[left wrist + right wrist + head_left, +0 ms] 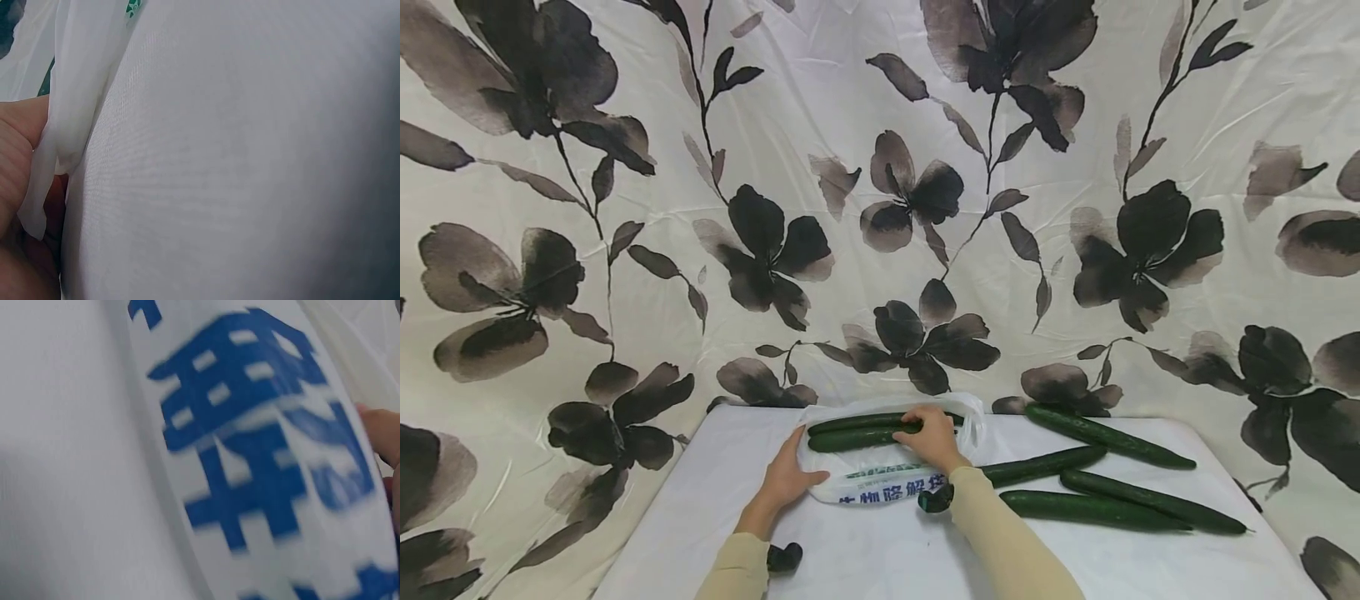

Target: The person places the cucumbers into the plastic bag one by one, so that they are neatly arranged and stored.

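A white plastic bag (880, 487) with blue and green print lies on the table, its mouth spread open. Two dark green cucumbers (850, 439) lie side by side in it. My right hand (931, 437) reaches into the bag from the right and grips the right end of the nearer cucumber. At the bag's left edge, my left hand (786, 477) holds the plastic between thumb and fingers. The left wrist view shows a fold of the bag (75, 81) running through that hand (19, 169). Blue print fills much of the right wrist view, with fingers (381, 434) at its right edge.
Several more cucumbers (1090, 508) lie on the white-covered table (865, 558) to the right of the bag, two of them overlapping. Behind the table hangs a white cloth (850, 283) with dark flowers. Each wrist wears a small black device (936, 499).
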Motion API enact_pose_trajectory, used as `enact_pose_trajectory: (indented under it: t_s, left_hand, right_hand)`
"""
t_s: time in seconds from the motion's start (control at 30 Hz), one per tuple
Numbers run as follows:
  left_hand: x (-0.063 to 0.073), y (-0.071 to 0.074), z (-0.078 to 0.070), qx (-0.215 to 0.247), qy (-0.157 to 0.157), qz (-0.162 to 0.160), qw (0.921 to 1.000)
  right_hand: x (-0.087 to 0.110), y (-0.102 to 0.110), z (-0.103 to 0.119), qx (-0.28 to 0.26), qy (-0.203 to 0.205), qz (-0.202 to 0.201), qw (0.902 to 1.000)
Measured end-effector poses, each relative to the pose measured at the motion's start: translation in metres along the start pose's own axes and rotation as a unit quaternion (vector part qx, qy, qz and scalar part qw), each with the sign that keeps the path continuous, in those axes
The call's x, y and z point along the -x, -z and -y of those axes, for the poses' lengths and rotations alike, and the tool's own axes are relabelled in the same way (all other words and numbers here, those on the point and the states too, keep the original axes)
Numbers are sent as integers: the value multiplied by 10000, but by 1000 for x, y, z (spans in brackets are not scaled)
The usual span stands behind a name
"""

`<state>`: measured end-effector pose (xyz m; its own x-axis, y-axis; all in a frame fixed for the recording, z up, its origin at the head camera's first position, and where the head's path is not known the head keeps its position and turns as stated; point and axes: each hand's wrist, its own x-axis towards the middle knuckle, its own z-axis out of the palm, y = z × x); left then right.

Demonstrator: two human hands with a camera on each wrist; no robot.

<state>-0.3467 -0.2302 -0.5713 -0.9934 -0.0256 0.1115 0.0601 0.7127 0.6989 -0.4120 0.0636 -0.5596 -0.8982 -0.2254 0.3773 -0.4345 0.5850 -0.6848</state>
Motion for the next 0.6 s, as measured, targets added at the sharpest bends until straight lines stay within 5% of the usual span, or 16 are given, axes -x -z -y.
enact_pose_trajectory:
  t_s: [0.6]
  left_hand:
    - [3, -2, -1, 25, 61, -110, 9999]
  right_hand:
    - [3, 14, -14, 426, 110, 19, 9990]
